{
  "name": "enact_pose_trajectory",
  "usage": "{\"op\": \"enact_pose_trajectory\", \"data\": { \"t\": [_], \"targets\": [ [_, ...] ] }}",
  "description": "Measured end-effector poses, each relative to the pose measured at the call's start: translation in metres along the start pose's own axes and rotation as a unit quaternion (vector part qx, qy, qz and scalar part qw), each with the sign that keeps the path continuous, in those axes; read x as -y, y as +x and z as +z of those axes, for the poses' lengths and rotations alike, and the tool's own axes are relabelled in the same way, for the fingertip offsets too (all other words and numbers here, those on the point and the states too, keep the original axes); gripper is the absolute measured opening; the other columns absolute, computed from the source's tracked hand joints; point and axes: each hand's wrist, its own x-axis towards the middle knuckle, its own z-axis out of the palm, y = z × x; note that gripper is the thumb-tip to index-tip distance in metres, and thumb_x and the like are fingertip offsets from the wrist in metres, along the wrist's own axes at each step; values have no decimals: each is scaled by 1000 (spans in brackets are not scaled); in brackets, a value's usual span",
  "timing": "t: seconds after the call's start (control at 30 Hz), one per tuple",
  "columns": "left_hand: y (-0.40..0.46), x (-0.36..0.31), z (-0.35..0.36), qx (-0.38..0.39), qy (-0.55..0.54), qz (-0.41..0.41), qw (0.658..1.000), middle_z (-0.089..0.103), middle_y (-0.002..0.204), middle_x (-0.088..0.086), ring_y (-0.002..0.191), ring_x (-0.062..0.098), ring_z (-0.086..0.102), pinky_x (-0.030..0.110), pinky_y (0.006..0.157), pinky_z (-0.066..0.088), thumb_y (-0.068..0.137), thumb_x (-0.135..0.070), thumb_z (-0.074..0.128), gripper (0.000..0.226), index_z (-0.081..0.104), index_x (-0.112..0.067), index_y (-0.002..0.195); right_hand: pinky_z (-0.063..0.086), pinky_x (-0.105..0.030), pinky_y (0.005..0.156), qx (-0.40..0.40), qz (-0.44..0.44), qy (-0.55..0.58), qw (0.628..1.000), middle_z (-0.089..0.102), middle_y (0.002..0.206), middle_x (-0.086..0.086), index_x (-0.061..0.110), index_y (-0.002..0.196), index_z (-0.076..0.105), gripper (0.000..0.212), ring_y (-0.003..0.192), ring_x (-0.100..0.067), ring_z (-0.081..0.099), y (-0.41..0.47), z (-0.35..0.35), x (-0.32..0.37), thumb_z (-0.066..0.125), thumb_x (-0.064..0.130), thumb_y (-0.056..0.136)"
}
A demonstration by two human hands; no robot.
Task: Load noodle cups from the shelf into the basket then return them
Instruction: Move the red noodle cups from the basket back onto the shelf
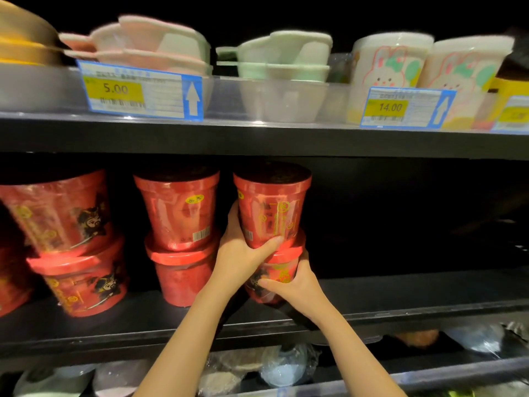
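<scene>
The left hand [243, 250] clasps the upright top noodle cup [272, 204], stacked directly above the bottom cup [276, 275] the right hand [297, 285] grips.

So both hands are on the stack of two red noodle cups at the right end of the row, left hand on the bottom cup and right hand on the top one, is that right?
Not quite: the hands are swapped. In the head view the left hand grips the top cup near its base, and the right hand holds the bottom cup. The rest stands: it is the rightmost stack of two red noodle cups on the shelf.
</scene>
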Motion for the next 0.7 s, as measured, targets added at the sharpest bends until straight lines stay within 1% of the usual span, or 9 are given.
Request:
{"op": "enact_pose_trajectory", "data": {
  "t": [0.1,0.2,0.27,0.33,0.4,0.5,0.6,0.63,0.7],
  "targets": [
    [-2,1,3,-13,15,2,1000,48,133,1,112,8,49,21,92,39,58,-59,67,106,19,-22,144,51,-22,81,3,2,-15,1000,63,103,5,31,96,42,57,93,-5,62,1,-3,2,87,29,61],
    [-6,2,6,-23,68,-24,997,53,129,8,115,19,53,23,91,41,63,-64,63,101,27,-13,142,51,-26,84,14,6,-37,999,61,112,-2,23,107,40,63,100,-13,61,0,-6,6,85,31,64],
    [-14,2,6,-37,113,-37,992,53,126,13,117,26,53,25,90,41,74,-56,66,90,31,-6,140,49,-30,88,21,8,-79,997,57,119,-7,13,119,40,72,106,-19,58,-4,-9,8,84,33,66],
    [-31,1,2,-44,137,-31,989,45,135,13,125,26,45,34,99,40,82,-46,63,80,26,-9,144,46,-32,92,10,3,-122,992,50,128,-12,6,131,35,81,115,-24,53,-14,-13,9,81,34,70],
    [-56,-3,-7,-42,188,-23,981,42,139,11,127,23,42,37,101,38,87,-40,59,71,27,-12,144,39,-33,96,-7,-7,-168,986,43,135,-12,7,140,30,82,124,-26,46,-36,-18,9,75,33,77],
    [-108,-6,-25,-37,300,-18,953,48,131,5,121,21,48,37,93,43,90,-37,54,57,35,-16,140,41,-32,95,-21,-54,-259,964,45,135,-7,16,138,38,63,122,-22,47,-78,-18,0,66,33,84],
    [-175,-4,-46,-16,404,-49,913,53,122,6,113,25,53,39,83,47,91,-37,53,51,41,-16,136,42,-30,91,31,-97,-328,939,43,134,0,20,135,40,53,122,-18,45,-132,-5,-9,59,38,89],
    [-199,-1,-54,-6,426,-58,903,56,117,7,108,28,56,40,79,49,89,-36,56,50,46,-13,133,42,-28,90,48,-108,-334,935,43,134,1,21,135,41,52,122,-17,45,-150,2,-13,58,39,90],
    [-250,9,-70,2,459,-69,886,64,102,9,90,29,63,38,66,52,80,-33,69,49,58,-8,121,41,-25,92,84,-140,-333,929,44,133,3,21,134,42,50,122,-15,44,-184,19,-21,56,42,91]
  ]
}}
